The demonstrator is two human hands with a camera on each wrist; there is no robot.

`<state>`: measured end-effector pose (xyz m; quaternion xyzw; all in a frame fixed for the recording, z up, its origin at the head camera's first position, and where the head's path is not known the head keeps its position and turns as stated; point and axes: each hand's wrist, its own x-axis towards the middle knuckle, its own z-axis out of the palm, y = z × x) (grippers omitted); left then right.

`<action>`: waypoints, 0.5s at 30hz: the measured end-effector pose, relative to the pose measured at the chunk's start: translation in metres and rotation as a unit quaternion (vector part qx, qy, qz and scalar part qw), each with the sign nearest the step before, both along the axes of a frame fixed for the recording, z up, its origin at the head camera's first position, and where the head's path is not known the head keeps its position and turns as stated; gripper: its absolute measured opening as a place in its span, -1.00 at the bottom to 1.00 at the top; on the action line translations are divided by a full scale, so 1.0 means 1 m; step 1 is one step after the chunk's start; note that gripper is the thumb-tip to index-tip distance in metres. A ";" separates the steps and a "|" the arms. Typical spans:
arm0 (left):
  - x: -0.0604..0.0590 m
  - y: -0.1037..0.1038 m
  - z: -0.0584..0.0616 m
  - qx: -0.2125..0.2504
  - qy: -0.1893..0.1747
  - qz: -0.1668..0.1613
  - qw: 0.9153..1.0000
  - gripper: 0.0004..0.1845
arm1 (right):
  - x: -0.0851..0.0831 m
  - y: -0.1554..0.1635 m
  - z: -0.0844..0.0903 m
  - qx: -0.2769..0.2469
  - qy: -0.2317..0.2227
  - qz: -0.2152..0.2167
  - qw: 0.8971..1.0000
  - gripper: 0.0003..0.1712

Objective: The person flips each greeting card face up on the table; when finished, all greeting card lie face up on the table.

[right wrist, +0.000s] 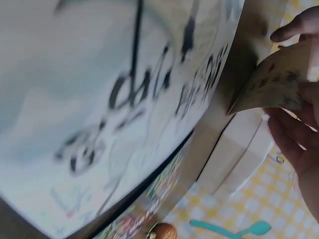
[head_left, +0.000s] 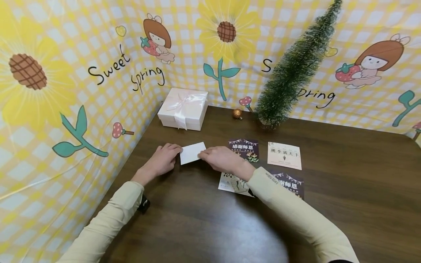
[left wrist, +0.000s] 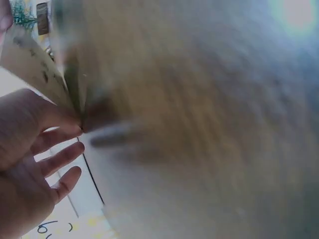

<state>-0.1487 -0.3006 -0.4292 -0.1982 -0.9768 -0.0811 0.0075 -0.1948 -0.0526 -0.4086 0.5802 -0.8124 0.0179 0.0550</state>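
A small card, its white back (head_left: 192, 153) up in the head view, is held between both hands. My left hand (head_left: 162, 159) pinches its left edge with thumb and index finger; the other fingers of that hand (left wrist: 45, 144) are spread apart in the left wrist view. At the card's right lower corner, the fingers of my right hand (head_left: 223, 159) grip it. Both wrist views show a beige printed face (right wrist: 271, 82) of the card, curving between the hands. Beneath the right forearm lies an illustrated card (head_left: 231, 184), partly covered by it.
Near the right hand are a purple card (head_left: 243, 144), a cream card (head_left: 284, 156) and another purple card (head_left: 292, 186), half hidden by the sleeve. Behind stand a white gift box (head_left: 184, 107) with ribbon, an orange bauble (head_left: 237, 114) and a small fir tree (head_left: 289, 80).
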 end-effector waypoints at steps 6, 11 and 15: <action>0.000 0.010 0.002 0.042 0.042 -0.016 0.998 -0.78 | -0.007 0.010 0.004 -0.094 0.045 -0.016 0.994 -0.71; -0.001 0.019 0.003 0.069 0.102 -0.028 0.992 -0.94 | -0.012 0.016 0.009 -0.170 0.025 -0.023 0.985 -0.68; -0.001 0.027 0.011 0.114 0.086 -0.023 0.989 -0.92 | -0.016 0.024 0.014 -0.251 -0.064 -0.057 0.964 -0.57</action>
